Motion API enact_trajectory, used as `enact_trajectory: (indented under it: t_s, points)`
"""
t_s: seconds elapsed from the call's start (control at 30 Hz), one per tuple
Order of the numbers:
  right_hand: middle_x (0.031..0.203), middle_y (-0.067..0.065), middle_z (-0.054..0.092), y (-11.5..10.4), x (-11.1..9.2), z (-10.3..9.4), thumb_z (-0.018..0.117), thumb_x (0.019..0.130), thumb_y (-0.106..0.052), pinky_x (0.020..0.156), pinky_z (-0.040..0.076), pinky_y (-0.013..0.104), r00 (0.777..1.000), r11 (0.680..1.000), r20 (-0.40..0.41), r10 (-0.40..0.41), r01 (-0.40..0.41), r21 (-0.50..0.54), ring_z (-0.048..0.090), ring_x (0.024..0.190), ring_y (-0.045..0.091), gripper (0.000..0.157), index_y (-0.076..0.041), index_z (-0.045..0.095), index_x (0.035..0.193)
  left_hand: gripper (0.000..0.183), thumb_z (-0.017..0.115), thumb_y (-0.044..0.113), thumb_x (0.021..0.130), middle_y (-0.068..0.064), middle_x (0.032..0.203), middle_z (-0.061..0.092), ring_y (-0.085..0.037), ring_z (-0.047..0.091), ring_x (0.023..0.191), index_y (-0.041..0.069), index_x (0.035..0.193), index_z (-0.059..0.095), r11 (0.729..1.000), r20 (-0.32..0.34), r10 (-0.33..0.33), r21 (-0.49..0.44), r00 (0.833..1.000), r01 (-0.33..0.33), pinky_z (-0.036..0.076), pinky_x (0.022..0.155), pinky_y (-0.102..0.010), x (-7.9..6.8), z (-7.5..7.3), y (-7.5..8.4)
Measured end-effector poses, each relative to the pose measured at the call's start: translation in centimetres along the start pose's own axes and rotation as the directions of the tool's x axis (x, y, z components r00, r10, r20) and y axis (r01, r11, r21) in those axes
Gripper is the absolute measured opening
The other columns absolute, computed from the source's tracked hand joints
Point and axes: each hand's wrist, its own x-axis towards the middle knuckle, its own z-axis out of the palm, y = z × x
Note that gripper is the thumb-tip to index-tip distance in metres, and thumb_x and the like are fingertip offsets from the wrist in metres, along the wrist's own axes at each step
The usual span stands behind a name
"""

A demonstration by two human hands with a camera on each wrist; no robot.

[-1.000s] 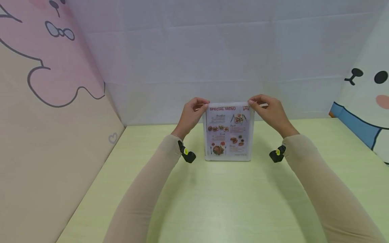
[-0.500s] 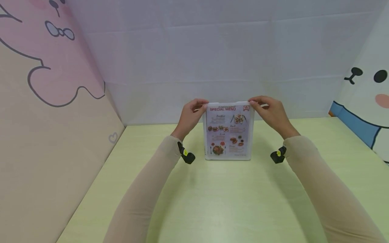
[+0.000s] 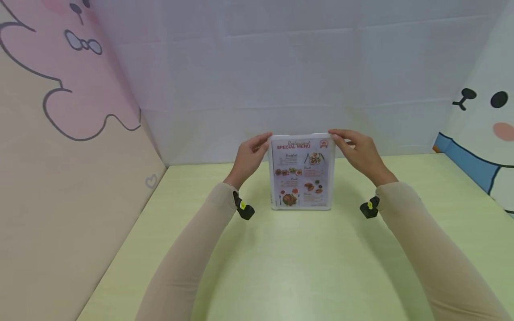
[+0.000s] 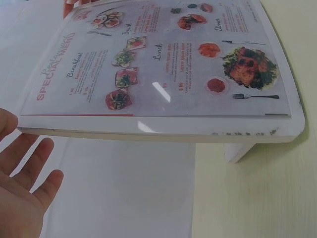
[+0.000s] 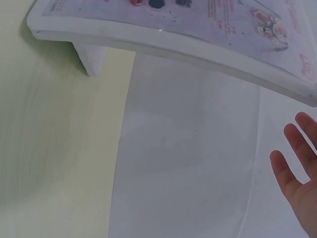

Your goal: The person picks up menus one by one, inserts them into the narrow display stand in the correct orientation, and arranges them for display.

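A white-framed menu stand with a printed "Restaurant Special Menu" sheet stands upright near the back of the table. At its upper left corner, the thumb and index finger of my left hand pinch the frame. My right hand does the same at the upper right corner. In the left wrist view, the other fingers of the left hand spread out behind the frame edge. Three fingertips of the right hand show below the corner in the right wrist view, its thumb out of frame. A short white support foot juts out behind the panel.
The pale yellow-green table meets a white sheet backdrop just behind the stand. Side panels with cartoon drawings rise at left and right. A small black camera is strapped to each wrist.
The menu stand's lower edge has shifted slightly away from me, and the word "Restaurant" now reads clearly. My left fingertips have slid outward at their corner. The view has turned a little.
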Motion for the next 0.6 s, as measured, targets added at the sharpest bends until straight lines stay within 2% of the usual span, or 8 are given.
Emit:
enact_trajectory:
  t_s: [0.07,0.17,0.23,0.33,0.4,0.47,0.6]
  points:
    - [0.139,0.016,0.054,-0.1,-0.1,0.0,0.047,0.101,-0.033,0.103,0.038,0.055,1.000,1.000,0.014,0.000,0.000,-0.022,0.046,0.131,0.036,0.040,-0.010,0.058,0.133,0.039,0.049,0.026,0.102,0.001,0.143,0.052,-0.019,0.054,0.125,0.022,0.141,0.050,0.999,0.013,0.013,0.038,1.000,-0.013,0.042,0.107,-0.040,-0.1,0.0,-0.2]
    - [0.144,0.017,0.048,0.0,-0.3,0.0,0.043,0.102,-0.037,0.108,0.030,0.059,0.999,0.995,0.051,0.005,0.000,-0.098,0.040,0.134,0.039,0.045,-0.014,0.051,0.140,0.044,0.046,0.026,0.102,0.003,0.148,0.045,-0.019,0.050,0.129,0.027,0.146,0.042,0.990,0.044,0.040,0.134,0.998,-0.046,0.037,0.110,-0.042,-0.4,0.0,-0.5]
    - [0.147,0.017,0.044,0.0,-0.6,0.1,0.041,0.102,-0.040,0.110,0.027,0.060,0.997,0.989,0.078,0.012,0.000,-0.151,0.037,0.136,0.041,0.049,-0.017,0.044,0.145,0.050,0.045,0.028,0.103,0.004,0.154,0.037,-0.019,0.044,0.135,0.029,0.151,0.030,0.974,0.082,0.050,0.219,0.995,-0.067,0.033,0.113,-0.042,-0.6,0.2,-0.6]
    - [0.150,0.018,0.039,0.0,-1.0,0.3,0.038,0.103,-0.043,0.109,0.027,0.061,0.994,0.975,0.111,0.002,0.023,-0.223,0.035,0.136,0.043,0.053,-0.019,0.034,0.150,0.061,0.043,0.030,0.103,0.005,0.160,0.020,-0.018,0.028,0.145,0.030,0.155,0.010,0.943,0.152,0.054,0.318,0.987,-0.101,0.025,0.118,-0.041,-1.0,0.6,-0.9]
    - [0.152,0.017,0.036,0.0,-1.2,0.6,0.039,0.103,-0.042,0.110,0.026,0.060,0.992,0.963,0.122,-0.015,0.047,-0.265,0.034,0.137,0.043,0.056,-0.019,0.028,0.152,0.066,0.042,0.031,0.103,0.003,0.161,0.013,-0.019,0.019,0.148,0.028,0.155,0.000,0.910,0.176,0.059,0.395,0.983,-0.126,0.019,0.119,-0.045,-1.3,0.8,-1.0]
    - [0.154,0.016,0.033,0.0,-1.4,0.8,0.040,0.103,-0.040,0.112,0.024,0.059,0.991,0.951,0.129,-0.033,0.071,-0.301,0.032,0.138,0.043,0.058,-0.018,0.023,0.154,0.068,0.041,0.033,0.103,0.001,0.162,0.011,-0.021,0.014,0.149,0.026,0.155,-0.004,0.876,0.169,0.053,0.465,0.984,-0.127,0.012,0.119,-0.051,-1.6,1.1,-1.1]
    - [0.158,0.019,0.022,0.3,-1.9,1.3,0.040,0.102,-0.043,0.114,0.017,0.060,0.991,0.925,0.132,-0.019,0.068,-0.374,0.022,0.143,0.043,0.065,-0.019,0.013,0.156,0.069,0.036,0.041,0.103,-0.001,0.163,0.004,-0.029,0.006,0.150,0.026,0.155,-0.007,0.786,0.122,0.006,0.612,0.993,-0.080,-0.002,0.114,-0.065,-2.4,1.6,-1.2]
